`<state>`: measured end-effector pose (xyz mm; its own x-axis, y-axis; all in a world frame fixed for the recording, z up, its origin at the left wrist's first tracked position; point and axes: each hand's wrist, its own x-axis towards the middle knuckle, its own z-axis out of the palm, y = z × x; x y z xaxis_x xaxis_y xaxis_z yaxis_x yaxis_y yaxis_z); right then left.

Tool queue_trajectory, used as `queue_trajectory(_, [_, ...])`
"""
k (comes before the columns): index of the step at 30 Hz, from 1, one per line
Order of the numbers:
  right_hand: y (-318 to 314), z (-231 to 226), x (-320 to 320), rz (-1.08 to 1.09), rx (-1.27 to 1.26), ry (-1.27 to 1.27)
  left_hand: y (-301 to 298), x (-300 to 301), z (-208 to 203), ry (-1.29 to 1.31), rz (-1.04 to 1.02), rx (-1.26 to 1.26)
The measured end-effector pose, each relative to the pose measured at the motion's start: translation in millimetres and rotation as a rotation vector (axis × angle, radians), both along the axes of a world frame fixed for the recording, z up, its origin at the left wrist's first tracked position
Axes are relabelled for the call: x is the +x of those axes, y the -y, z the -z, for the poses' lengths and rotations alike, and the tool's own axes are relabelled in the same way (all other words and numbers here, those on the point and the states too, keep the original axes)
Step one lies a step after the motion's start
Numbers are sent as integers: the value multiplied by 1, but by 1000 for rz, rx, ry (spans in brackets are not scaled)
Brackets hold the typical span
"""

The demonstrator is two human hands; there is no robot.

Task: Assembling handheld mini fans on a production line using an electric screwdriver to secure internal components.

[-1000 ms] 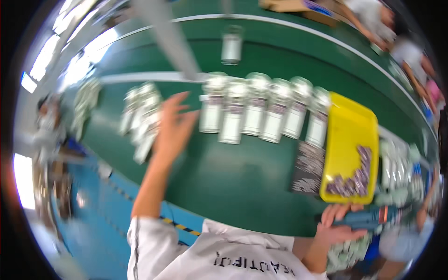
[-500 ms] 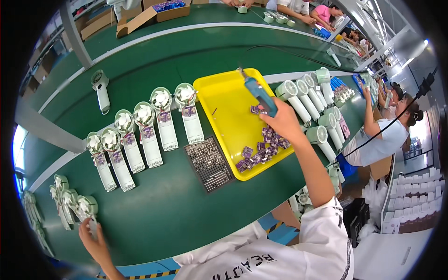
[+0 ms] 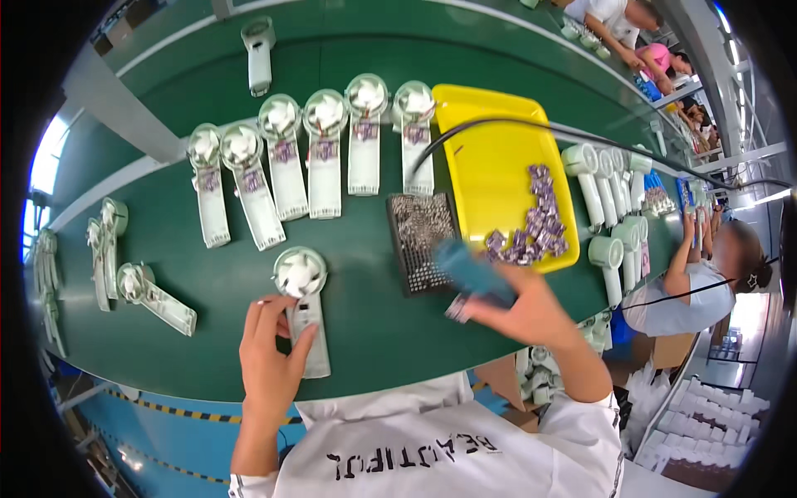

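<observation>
An opened handheld fan (image 3: 314, 357) with white blades and a pale handle lies on the green bench in front of me. My left hand (image 3: 270, 353) grips it by the handle, just below the blades. My right hand (image 3: 535, 311) is wrapped round a teal electric screwdriver (image 3: 475, 272), blurred by motion. At that hand's fingertips is a small purple circuit board (image 3: 457, 309). Behind the screwdriver sits a black perforated screw tray (image 3: 408, 270) of small screws. Loose purple boards (image 3: 544, 220) lie in a yellow tray (image 3: 486, 183).
Several opened fans (image 3: 325, 187) with boards in their handles stand in a row behind. More opened fans (image 3: 170, 311) lie at the left. Closed-up fans (image 3: 610, 274) fill the right side. A black cable (image 3: 581, 133) crosses above the yellow tray. Co-workers sit at the right.
My left hand has brought a fan from the far left to the front. My right hand has moved from the yellow tray toward me with the screwdriver and a board. The view has shifted.
</observation>
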<state>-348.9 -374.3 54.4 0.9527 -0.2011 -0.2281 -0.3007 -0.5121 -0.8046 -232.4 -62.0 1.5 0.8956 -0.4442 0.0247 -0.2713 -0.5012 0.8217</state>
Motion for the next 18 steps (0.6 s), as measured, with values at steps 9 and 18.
queue_trajectory(9, [-52,58,-23,3,-431,152,4,5,2,25,41,-27])
queue_trajectory(18, [-83,61,-37,163,-271,25,-6,14,-2,4,141,-19])
